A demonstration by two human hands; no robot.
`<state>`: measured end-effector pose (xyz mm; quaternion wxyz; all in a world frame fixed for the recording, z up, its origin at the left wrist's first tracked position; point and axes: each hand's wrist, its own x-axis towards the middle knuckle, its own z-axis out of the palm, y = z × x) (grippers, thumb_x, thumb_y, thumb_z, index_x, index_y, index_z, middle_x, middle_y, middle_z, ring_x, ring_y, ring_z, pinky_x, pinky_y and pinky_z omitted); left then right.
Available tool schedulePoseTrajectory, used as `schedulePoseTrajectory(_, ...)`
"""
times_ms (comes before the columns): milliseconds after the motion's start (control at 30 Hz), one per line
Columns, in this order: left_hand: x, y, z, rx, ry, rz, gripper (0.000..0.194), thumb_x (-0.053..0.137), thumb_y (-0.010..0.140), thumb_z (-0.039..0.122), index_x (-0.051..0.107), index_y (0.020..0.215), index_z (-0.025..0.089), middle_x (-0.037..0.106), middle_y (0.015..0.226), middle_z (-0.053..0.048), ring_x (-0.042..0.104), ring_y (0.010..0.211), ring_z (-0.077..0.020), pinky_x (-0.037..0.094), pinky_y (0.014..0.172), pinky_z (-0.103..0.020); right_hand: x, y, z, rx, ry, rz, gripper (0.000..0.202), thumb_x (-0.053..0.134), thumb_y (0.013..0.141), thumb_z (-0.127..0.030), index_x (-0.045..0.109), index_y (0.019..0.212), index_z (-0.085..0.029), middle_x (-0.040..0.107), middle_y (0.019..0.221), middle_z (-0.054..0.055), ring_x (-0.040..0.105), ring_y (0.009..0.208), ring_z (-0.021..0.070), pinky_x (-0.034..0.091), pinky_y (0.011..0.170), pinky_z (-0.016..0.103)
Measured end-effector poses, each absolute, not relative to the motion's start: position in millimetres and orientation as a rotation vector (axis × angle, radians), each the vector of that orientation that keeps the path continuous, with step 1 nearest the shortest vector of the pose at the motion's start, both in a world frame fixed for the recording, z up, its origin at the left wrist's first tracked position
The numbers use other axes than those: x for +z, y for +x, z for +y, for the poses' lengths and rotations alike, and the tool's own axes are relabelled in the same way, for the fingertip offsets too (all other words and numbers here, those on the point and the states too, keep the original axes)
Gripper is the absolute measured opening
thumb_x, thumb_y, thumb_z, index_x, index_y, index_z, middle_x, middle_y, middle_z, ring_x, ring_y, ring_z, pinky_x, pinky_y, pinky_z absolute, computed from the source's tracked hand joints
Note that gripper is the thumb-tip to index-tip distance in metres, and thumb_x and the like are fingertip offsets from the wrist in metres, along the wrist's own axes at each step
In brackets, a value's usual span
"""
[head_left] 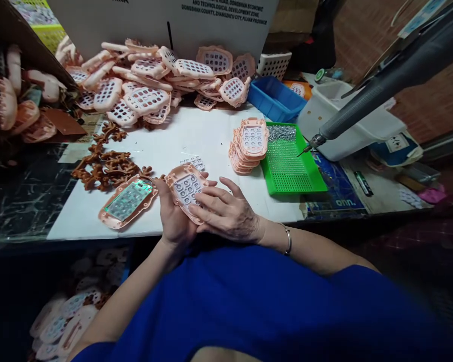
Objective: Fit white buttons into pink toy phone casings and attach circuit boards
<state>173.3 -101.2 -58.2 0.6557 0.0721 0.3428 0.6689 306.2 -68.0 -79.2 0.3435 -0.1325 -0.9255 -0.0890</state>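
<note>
My left hand (175, 218) holds a pink plastic shell (178, 184) from below and the left, its thumb along the edge. A pale rubber keypad (186, 190) lies inside that shell. My right hand (228, 211) rests with its fingers spread over the keypad's right side, hiding part of it. Left of my hands, a second pink shell with a green circuit board (130, 199) lies open on the white table surface (211, 136). Just behind the held shell is a loose pale keypad (197, 162). Brown branching parts (107, 166) are heaped at the left.
Many pink shells (147, 100) are piled at the back. A stack of shells (249, 146) stands beside a green tray (294, 186) of small metal pieces. Behind are a blue bin (275, 98) and a white container (347, 125). A powered screwdriver (340, 120) hangs at the right.
</note>
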Motion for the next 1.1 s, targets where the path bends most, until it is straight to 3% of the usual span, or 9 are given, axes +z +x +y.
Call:
schedulePoseTrajectory(167, -54, 178, -99, 1.562, 0.164, 0.791, 0.069, 0.023, 0.089, 0.068, 0.07, 0.085, 0.018, 0.073, 0.086, -0.013, 0.064, 0.106, -0.0307, 0.055, 0.086, -0.041, -78, 308, -68, -0.301, -0.33, -2.395, 0.034, 0.048, 0.094, -0.044, 0.066, 0.108, -0.019, 0.07, 0.11, 0.007, 0.062, 0.108, 0.0206, 0.045, 0.104, 0.047)
schedulePoseTrajectory(267, -52, 178, -98, 1.615, 0.123, 0.84, 0.069, 0.017, 0.093, 0.062, 0.07, 0.083, 0.018, 0.073, 0.081, -0.011, 0.067, 0.1, -0.0281, 0.054, 0.088, -0.042, -78, 306, -69, -0.366, -0.305, -2.364, 0.028, 0.047, 0.096, -0.031, 0.067, 0.105, -0.014, 0.071, 0.11, 0.008, 0.064, 0.107, 0.0196, 0.049, 0.1, 0.04)
schedulePoseTrajectory(367, -55, 176, -98, 1.623, 0.135, 0.878, 0.059, 0.031, 0.09, 0.064, 0.069, 0.085, 0.02, 0.074, 0.084, -0.009, 0.07, 0.091, -0.0256, 0.054, 0.087, -0.042, -80, 305, -70, -0.425, -0.286, -2.355, 0.026, 0.044, 0.094, -0.017, 0.068, 0.101, -0.012, 0.071, 0.108, 0.008, 0.066, 0.103, 0.0184, 0.051, 0.097, 0.035)
schedulePoseTrajectory(500, -63, 175, -96, 1.596, 0.249, 0.879, 0.051, 0.053, 0.078, 0.068, 0.069, 0.089, 0.022, 0.074, 0.088, -0.008, 0.07, 0.091, -0.0275, 0.053, 0.089, -0.046, -85, 304, -68, -0.501, -0.301, -2.371, 0.026, 0.043, 0.095, -0.018, 0.067, 0.101, -0.014, 0.071, 0.11, 0.008, 0.068, 0.101, 0.0173, 0.052, 0.097, 0.034)
schedulePoseTrajectory(667, -59, 180, -90, 1.581, 0.288, 0.867, 0.046, 0.054, 0.079, 0.066, 0.066, 0.09, 0.023, 0.073, 0.088, -0.008, 0.067, 0.101, -0.0295, 0.05, 0.092, -0.05, -85, 312, -67, -0.464, -0.342, -2.402, 0.027, 0.042, 0.095, -0.018, 0.065, 0.105, -0.011, 0.069, 0.114, 0.011, 0.066, 0.106, 0.0187, 0.051, 0.099, 0.037)
schedulePoseTrajectory(800, -49, 184, -84, 1.507, 0.259, 0.809, 0.06, 0.047, 0.077, 0.074, 0.065, 0.092, 0.019, 0.071, 0.098, -0.013, 0.063, 0.109, -0.0321, 0.049, 0.093, -0.051, -71, 323, -67, -0.088, -0.459, -2.305, 0.032, 0.033, 0.098, -0.018, 0.063, 0.107, -0.01, 0.069, 0.114, 0.013, 0.062, 0.114, 0.0163, 0.049, 0.102, 0.037)
schedulePoseTrajectory(900, -42, 185, -81, 1.447, 0.316, 0.708, 0.065, 0.044, 0.077, 0.076, 0.065, 0.096, 0.018, 0.068, 0.11, -0.015, 0.06, 0.113, -0.0317, 0.051, 0.092, -0.05, -57, 332, -63, 0.372, -0.704, -2.051, 0.033, 0.034, 0.1, -0.029, 0.062, 0.105, -0.012, 0.072, 0.101, 0.01, 0.067, 0.099, 0.0136, 0.056, 0.087, 0.03)
schedulePoseTrajectory(1000, -38, 186, -79, 1.452, 0.376, 0.642, 0.048, 0.05, 0.083, 0.064, 0.066, 0.097, 0.021, 0.066, 0.116, -0.012, 0.06, 0.113, -0.0279, 0.052, 0.091, -0.044, -49, 337, -54, 0.776, -0.828, -1.719, 0.033, 0.04, 0.098, -0.041, 0.062, 0.097, -0.015, 0.071, 0.088, 0.006, 0.067, 0.085, 0.0124, 0.057, 0.077, 0.026)
schedulePoseTrajectory(1100, -39, 187, -76, 1.498, 0.414, 0.669, 0.024, 0.061, 0.084, 0.043, 0.068, 0.095, 0.022, 0.069, 0.113, -0.008, 0.062, 0.108, -0.0232, 0.052, 0.09, -0.037, -50, 338, -45, 1.091, -0.75, -1.523, 0.035, 0.042, 0.095, -0.048, 0.059, 0.094, -0.017, 0.07, 0.093, 0.007, 0.066, 0.09, 0.0145, 0.057, 0.081, 0.03)
